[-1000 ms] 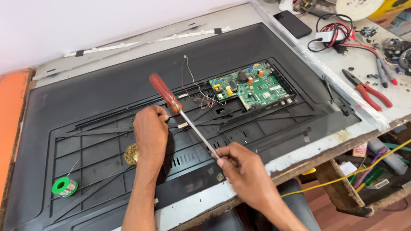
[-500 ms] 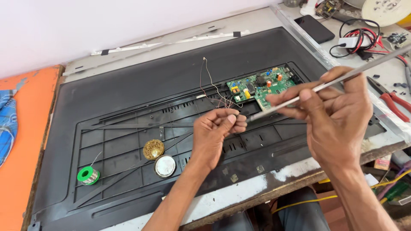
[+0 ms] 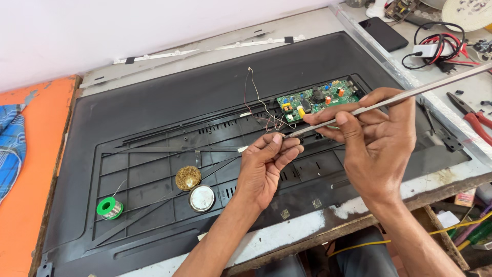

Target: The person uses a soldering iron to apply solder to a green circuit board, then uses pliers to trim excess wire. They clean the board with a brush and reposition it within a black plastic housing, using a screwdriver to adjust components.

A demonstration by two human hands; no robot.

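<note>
The right hand (image 3: pixel 376 146) holds a long thin metal rod (image 3: pixel 410 95), pinched between thumb and fingers. The rod slants up to the right, and its low tip is at the fingertips of the left hand (image 3: pixel 266 166). The left hand is curled narrow, fingers bent close around the tip; what it pinches there is too small to tell. Both hands hover over a big black plastic panel (image 3: pixel 169 102) lying flat on the table.

On the panel, near the left wrist, sit two small round tins: one (image 3: pixel 188 177) has brown stuff inside, the other (image 3: pixel 202 198) looks shiny and silver. Further left lies a green spool of wire (image 3: pixel 109 208).

Behind the hands is a green circuit board (image 3: pixel 318 98), with thin wires (image 3: pixel 259 105) looping up beside it. The right hand covers part of the board. Off to the right lie red pliers (image 3: pixel 474 120), a tangle of red and black cables (image 3: pixel 435 48) and a black phone (image 3: pixel 383 33)
</note>
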